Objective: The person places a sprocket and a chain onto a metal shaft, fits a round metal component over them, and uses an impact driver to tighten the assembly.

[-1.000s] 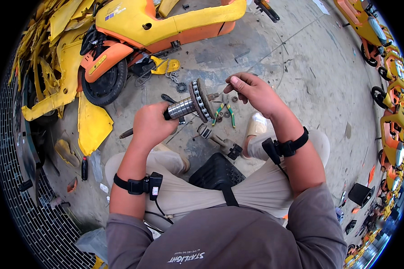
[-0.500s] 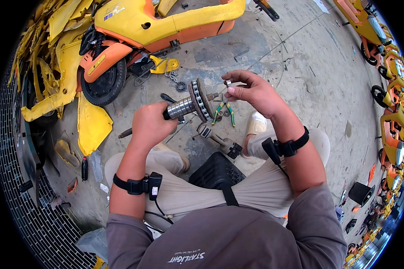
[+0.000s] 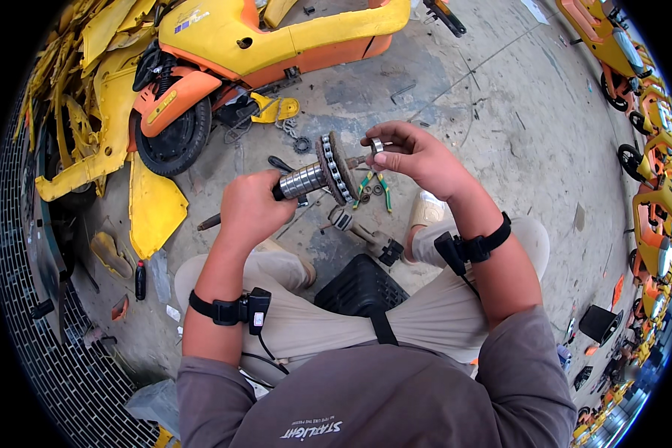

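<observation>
Head view: we count 2 hands, both ours, w/ 1 pc in each. Our L hand [image 3: 257,207] is clenched round 1 metal shaft assy [image 3: 301,181]; our R hand [image 3: 414,157] grasps 1 small silver ring [image 3: 377,145] in a thumb-&-finger pinch. The assy carries 1 stack of shiny bands & 1 thick disc [image 3: 336,168] w/ a chain-like row round it.

Floor [image 3: 500,134] count: 1 pr green-handled pliers [image 3: 387,197], a few small dark rings [image 3: 365,197] by the handles (exact no. unclear), 1 metal tool [image 3: 363,233] nr our feet, 1 dark bottle [image 3: 140,282] w/ red cap. Also 1 yellow-&-orange scooter [image 3: 328,41] up top; the scooters in the row [image 3: 653,209] at R are too many/small to count. 2 black bands [image 3: 228,309], 1 per forearm.

Writing: pale lettering on our grey shirt [image 3: 388,388], 1 white label [image 3: 258,319] on the L band's unit, 1 bluish decal [image 3: 189,25] on the scooter.

Rel. to hands: shaft runs thru the L fist, dark end out to the L, bands & disc out to the R. Ring sits btwn R thumb & fingers, just beside the shaft's thin R tip; can't tell if touching.
</observation>
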{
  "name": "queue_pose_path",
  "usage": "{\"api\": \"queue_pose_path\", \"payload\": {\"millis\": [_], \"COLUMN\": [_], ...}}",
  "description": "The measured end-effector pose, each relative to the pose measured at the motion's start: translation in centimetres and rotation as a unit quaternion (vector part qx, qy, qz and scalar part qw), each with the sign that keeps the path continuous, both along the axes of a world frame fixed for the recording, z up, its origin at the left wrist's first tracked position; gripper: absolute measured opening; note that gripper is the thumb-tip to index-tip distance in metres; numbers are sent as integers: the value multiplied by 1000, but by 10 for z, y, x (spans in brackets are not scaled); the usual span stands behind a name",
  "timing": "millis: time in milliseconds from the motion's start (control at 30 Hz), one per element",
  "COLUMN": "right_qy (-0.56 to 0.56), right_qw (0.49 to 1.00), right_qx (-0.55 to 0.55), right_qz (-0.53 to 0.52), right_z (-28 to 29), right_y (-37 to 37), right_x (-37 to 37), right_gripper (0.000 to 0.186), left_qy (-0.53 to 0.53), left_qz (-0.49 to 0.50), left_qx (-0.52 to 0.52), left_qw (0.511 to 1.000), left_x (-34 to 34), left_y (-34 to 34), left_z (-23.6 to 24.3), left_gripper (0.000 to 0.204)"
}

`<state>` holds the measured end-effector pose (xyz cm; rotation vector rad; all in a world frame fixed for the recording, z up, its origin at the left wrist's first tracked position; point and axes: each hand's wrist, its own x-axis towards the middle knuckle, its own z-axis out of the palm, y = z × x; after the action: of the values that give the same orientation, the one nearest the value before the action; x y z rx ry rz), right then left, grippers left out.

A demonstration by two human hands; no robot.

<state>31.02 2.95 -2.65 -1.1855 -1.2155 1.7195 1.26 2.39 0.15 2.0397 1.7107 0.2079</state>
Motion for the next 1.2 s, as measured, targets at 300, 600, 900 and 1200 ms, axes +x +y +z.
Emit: {"api": "queue_pose_path", "payload": {"millis": [300, 600, 900, 1200], "right_qy": [7, -520, -570, -578], "right_qw": [999, 851, 818, 809], "right_qx": [-1, -18, -28, 54], "right_qz": [-38, 69, 68, 92], "right_z": [-11, -249, -377, -394], "right_y": [1, 27, -45, -49], "right_x": [-2, 20, -24, -27], "right_gripper": [37, 31, 35, 24], "left_qy": [-12, 0, 17, -4], "left_qz": [5, 9, 52, 41], "left_qx": [-1, 24, -13, -13], "left_qw": [1000, 1000, 998, 999], "left_x": [-1, -14, -48, -46], "left_y": [-1, 1, -10, 1], "left_z": [-3, -7, -29, -27], "left_gripper": [20, 21, 23, 23]}}
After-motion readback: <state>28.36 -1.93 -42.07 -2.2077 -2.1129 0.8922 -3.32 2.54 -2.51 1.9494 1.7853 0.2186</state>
